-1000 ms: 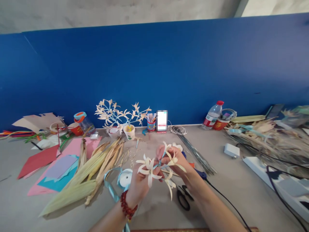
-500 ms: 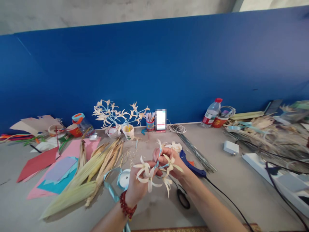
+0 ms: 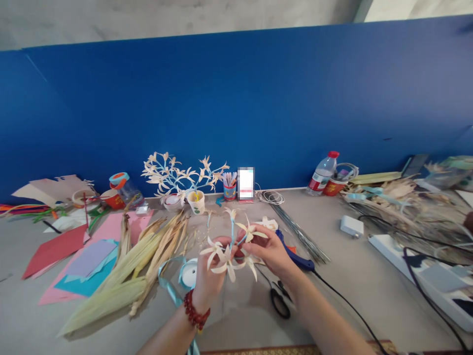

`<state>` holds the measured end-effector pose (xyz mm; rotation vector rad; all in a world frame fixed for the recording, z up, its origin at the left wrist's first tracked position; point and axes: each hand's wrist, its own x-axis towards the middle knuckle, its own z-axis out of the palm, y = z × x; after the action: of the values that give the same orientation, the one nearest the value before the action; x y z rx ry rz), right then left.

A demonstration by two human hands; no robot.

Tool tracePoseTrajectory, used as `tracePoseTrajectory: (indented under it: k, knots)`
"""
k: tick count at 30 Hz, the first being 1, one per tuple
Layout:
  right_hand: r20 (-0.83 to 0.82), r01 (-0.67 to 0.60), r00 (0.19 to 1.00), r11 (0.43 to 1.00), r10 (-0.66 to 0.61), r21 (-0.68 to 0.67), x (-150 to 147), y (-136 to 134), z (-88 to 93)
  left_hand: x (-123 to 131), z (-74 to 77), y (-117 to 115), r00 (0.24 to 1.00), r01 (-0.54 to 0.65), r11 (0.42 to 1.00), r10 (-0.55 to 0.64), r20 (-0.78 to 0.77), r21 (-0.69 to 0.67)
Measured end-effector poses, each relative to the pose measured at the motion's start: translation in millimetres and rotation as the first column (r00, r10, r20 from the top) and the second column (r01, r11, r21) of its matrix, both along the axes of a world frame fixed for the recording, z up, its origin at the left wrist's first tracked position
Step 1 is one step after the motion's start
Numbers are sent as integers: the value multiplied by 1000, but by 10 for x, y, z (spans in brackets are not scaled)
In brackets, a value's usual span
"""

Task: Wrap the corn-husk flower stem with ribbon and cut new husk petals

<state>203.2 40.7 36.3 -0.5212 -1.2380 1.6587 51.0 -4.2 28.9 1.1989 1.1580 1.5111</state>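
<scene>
Between my hands is a spray of cream artificial flowers [image 3: 229, 264] on blue-wrapped stems. My left hand [image 3: 211, 276], with a red bead bracelet at the wrist, is closed around the lower stems; blossoms cover part of its fingers. On the other side, the fingers of my right hand [image 3: 271, 246] are closed at a stem below one blossom. Left of my left hand lies a roll of light blue ribbon [image 3: 189, 272], its loose end trailing toward the front edge. Black-handled scissors [image 3: 280, 303] lie below my right hand, beside a blue glue gun [image 3: 295, 257].
Corn husks [image 3: 121, 276] and coloured paper [image 3: 86, 264] spread over the left side. Potted husk flowers [image 3: 173, 172], a pen cup [image 3: 229, 190] and a phone [image 3: 246, 183] stand along the blue partition. Metal wires [image 3: 303, 231], a bottle [image 3: 323, 172] and a power strip [image 3: 421, 276] are at right.
The flower spray has turned in my hands, so one blossom now stands upright to the left of where it was. My right hand has shifted slightly right, away from the left.
</scene>
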Motion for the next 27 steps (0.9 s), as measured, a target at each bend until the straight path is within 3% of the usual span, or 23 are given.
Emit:
tracePoseTrajectory:
  k: [10,16,22,27]
  knots:
    - [-20,88,996,996,-88,12,-66,8,-91,16,90,17,990,133,989,-130,47,-65]
    - [-2,138,990,990,-138,0,-81,13,-124,1,-1,7,978,190,981,-186,91,-45]
    - [-102,62,992,990,-75,-128,-161,-14,-125,5,-94,-10,984,146,989,-144,102,-17]
    - [-116,61,990,989,-77,-137,-166,-6,-119,-21,-60,-6,991,132,990,-131,19,-48]
